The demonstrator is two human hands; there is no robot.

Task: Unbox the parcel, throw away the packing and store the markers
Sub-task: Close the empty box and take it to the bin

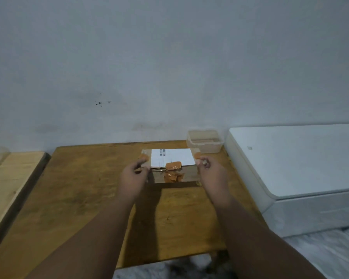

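A small cardboard parcel with a white shipping label and patches of torn orange tape lies on the wooden table, toward its far side. My left hand grips the parcel's left end, with the fingers curled round the corner. At the right end, my right hand pinches the edge near a piece of orange tape. The lid looks slightly lifted along the front edge. No markers are visible.
A clear plastic container stands open behind the parcel at the table's back right corner. A white appliance or cabinet sits to the right of the table. A lighter wooden board lies to the left. The wall is close behind.
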